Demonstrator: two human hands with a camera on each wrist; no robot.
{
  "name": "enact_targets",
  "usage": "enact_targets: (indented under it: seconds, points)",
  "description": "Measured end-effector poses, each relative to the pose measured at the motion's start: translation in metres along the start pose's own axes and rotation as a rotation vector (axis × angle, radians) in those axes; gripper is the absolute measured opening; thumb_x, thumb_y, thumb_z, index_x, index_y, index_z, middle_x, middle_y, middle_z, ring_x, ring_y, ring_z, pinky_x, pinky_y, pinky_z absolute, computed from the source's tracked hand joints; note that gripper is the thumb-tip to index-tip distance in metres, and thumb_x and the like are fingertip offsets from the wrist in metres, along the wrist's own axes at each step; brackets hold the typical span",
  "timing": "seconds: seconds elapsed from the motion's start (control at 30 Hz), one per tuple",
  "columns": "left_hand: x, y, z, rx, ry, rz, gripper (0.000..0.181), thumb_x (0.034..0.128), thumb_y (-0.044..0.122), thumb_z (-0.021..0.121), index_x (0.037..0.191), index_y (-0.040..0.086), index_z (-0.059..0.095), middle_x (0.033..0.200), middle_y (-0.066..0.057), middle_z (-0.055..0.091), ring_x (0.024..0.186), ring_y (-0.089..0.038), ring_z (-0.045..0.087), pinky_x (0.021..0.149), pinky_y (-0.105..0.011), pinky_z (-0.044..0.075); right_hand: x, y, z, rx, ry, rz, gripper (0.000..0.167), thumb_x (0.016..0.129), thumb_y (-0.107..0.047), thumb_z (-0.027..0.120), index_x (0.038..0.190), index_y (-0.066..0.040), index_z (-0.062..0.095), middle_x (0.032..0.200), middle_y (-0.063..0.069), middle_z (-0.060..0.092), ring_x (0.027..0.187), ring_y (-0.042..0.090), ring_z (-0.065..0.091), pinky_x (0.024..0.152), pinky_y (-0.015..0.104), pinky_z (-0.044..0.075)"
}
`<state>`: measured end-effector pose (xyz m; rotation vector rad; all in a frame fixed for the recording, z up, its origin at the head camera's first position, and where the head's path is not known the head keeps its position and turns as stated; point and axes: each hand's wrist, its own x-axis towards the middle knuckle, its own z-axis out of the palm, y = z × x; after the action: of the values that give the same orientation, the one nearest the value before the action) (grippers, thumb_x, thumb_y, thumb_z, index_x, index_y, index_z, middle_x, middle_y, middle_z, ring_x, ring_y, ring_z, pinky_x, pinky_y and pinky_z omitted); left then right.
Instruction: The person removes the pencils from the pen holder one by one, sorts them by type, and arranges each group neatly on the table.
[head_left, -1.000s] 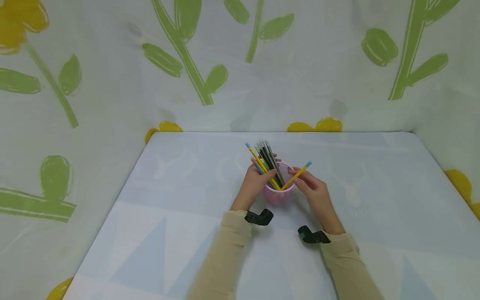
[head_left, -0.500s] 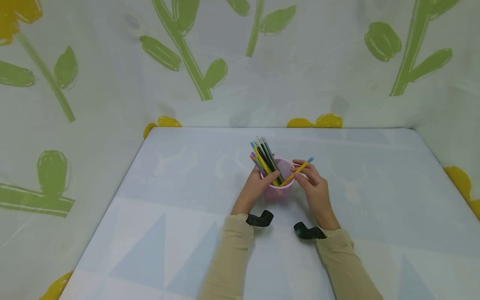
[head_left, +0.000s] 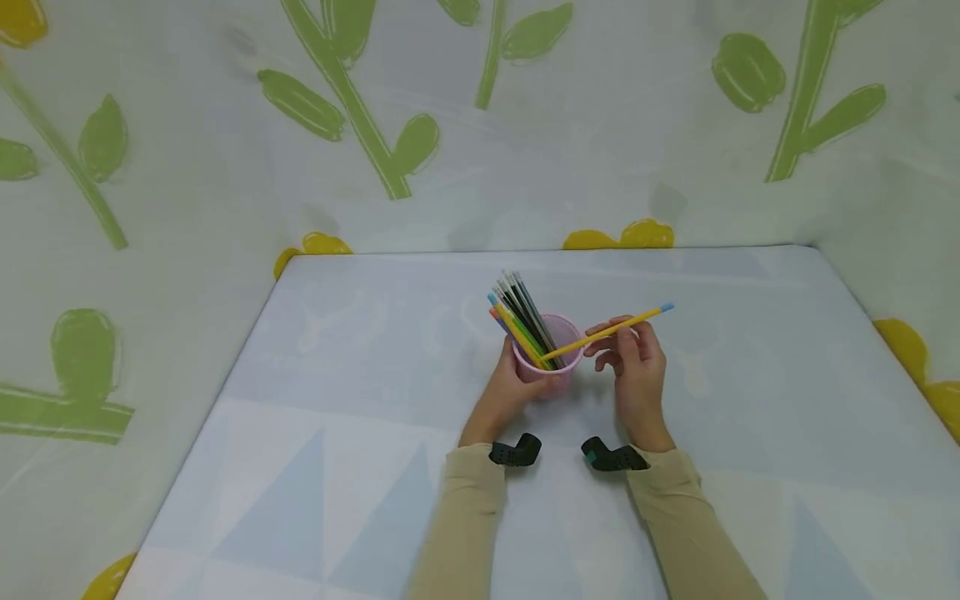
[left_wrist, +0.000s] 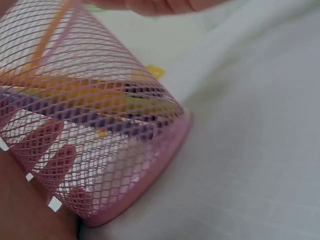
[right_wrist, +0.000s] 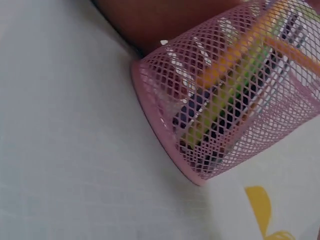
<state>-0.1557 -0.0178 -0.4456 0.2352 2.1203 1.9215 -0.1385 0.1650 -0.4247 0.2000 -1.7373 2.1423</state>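
Note:
A pink mesh pencil cup [head_left: 573, 322] stands near the middle of the table, its mouth showing in the head view. My left hand [head_left: 504, 392] grips it from the left, thumb across the front. Several pencils [head_left: 525, 315], black, grey, green and yellow among them, lean leftward inside. Between thumb and fingers my right hand [head_left: 637, 371] pinches a yellow pencil [head_left: 573, 344] with a blue end. This pencil slants over the cup's right rim, its lower end at the mouth. Through the mesh wall [right_wrist: 235, 100] in the right wrist view, the other pencils' lower ends show.
The pale table [head_left: 360, 350] with blue triangle patterns spreads around the cup. Behind it rises a white wall [head_left: 600, 150] painted with green leaves. Black wrist cameras [head_left: 516, 451] sit by both sleeves.
My right hand has shifted right and turned, so the yellow pencil lies flatter and reaches farther right. The left thumb has moved off the pencils onto the cup's outside.

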Motion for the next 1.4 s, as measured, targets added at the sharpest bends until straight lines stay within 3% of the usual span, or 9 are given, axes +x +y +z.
enact_targets:
  seconds: [0.13, 0.27, 0.43, 0.6, 0.8, 1.0, 1.17, 1.3, 1.4]
  points:
    - [0.002, -0.001, 0.000, 0.071, 0.025, 0.048, 0.094, 0.0620, 0.038, 0.080, 0.134, 0.036, 0.018, 0.127, 0.009, 0.040, 0.115, -0.010, 0.040, 0.097, -0.035, 0.032, 0.003, -0.002, 0.000, 0.153, 0.077, -0.016, 0.031, 0.097, -0.023, 0.037, 0.114, 0.002, 0.037, 0.098, 0.025, 0.060, 0.069, 0.028, 0.062, 0.053, 0.025, 0.049]
    - [0.005, -0.003, -0.003, 0.095, 0.061, 0.101, 0.093, 0.0602, 0.038, 0.081, 0.132, 0.034, 0.022, 0.124, 0.009, 0.043, 0.111, -0.009, 0.042, 0.095, -0.035, 0.035, 0.009, -0.001, 0.000, 0.346, 0.162, 0.016, 0.028, 0.097, -0.024, 0.037, 0.115, -0.003, 0.038, 0.092, 0.023, 0.061, 0.062, 0.026, 0.061, 0.051, 0.026, 0.049]
    - [0.005, -0.006, -0.008, 0.104, 0.079, 0.146, 0.090, 0.0590, 0.043, 0.080, 0.130, 0.035, 0.025, 0.121, 0.008, 0.046, 0.110, -0.009, 0.044, 0.095, -0.035, 0.035, 0.016, 0.007, -0.010, 0.617, 0.253, 0.117, 0.027, 0.097, -0.020, 0.039, 0.120, -0.006, 0.038, 0.082, 0.014, 0.058, 0.060, 0.020, 0.051, 0.053, 0.024, 0.046]
    - [0.006, -0.004, -0.010, 0.103, 0.063, 0.141, 0.091, 0.0597, 0.045, 0.079, 0.131, 0.037, 0.024, 0.122, 0.009, 0.045, 0.111, -0.009, 0.043, 0.096, -0.035, 0.033, 0.018, 0.013, -0.025, 0.726, 0.296, 0.231, 0.036, 0.096, -0.013, 0.036, 0.133, -0.011, 0.033, 0.079, 0.008, 0.053, 0.063, 0.016, 0.046, 0.051, 0.021, 0.040]
    - [0.002, 0.012, -0.008, 0.061, 0.036, 0.109, 0.088, 0.0642, 0.029, 0.080, 0.133, 0.032, 0.025, 0.123, 0.008, 0.045, 0.111, -0.008, 0.043, 0.097, -0.031, 0.033, 0.019, 0.013, -0.035, 0.715, 0.268, 0.291, 0.044, 0.095, -0.018, 0.042, 0.138, -0.016, 0.031, 0.077, 0.006, 0.052, 0.053, 0.013, 0.039, 0.043, 0.020, 0.034]
    - [-0.009, 0.030, -0.006, 0.100, 0.040, 0.116, 0.084, 0.0677, 0.020, 0.078, 0.134, 0.022, 0.026, 0.123, 0.002, 0.046, 0.111, -0.011, 0.043, 0.097, -0.033, 0.033, 0.016, 0.012, -0.037, 0.576, 0.214, 0.357, 0.047, 0.094, -0.023, 0.046, 0.138, -0.020, 0.032, 0.073, 0.004, 0.049, 0.046, 0.011, 0.030, 0.041, 0.020, 0.031]
    - [-0.009, 0.029, -0.002, 0.089, 0.035, 0.121, 0.083, 0.0667, 0.019, 0.078, 0.133, 0.020, 0.028, 0.122, 0.003, 0.047, 0.110, -0.011, 0.044, 0.097, -0.032, 0.033, 0.013, 0.012, -0.042, 0.488, 0.183, 0.403, 0.045, 0.095, -0.024, 0.044, 0.138, -0.021, 0.034, 0.077, 0.004, 0.048, 0.051, 0.011, 0.030, 0.043, 0.020, 0.029]
    - [-0.001, 0.016, 0.000, 0.084, 0.047, 0.134, 0.084, 0.0641, 0.028, 0.080, 0.131, 0.029, 0.030, 0.119, 0.009, 0.047, 0.109, -0.007, 0.045, 0.095, -0.030, 0.034, 0.013, 0.013, -0.045, 0.414, 0.173, 0.405, 0.044, 0.094, -0.020, 0.046, 0.136, -0.018, 0.037, 0.083, 0.004, 0.050, 0.052, 0.011, 0.032, 0.043, 0.019, 0.029]
    - [0.001, 0.016, 0.001, 0.087, 0.051, 0.144, 0.084, 0.0647, 0.028, 0.080, 0.131, 0.029, 0.029, 0.120, 0.008, 0.047, 0.109, -0.007, 0.044, 0.095, -0.031, 0.034, 0.012, 0.014, -0.046, 0.338, 0.174, 0.399, 0.043, 0.093, -0.017, 0.048, 0.135, -0.014, 0.039, 0.088, 0.006, 0.051, 0.050, 0.010, 0.031, 0.041, 0.017, 0.027]
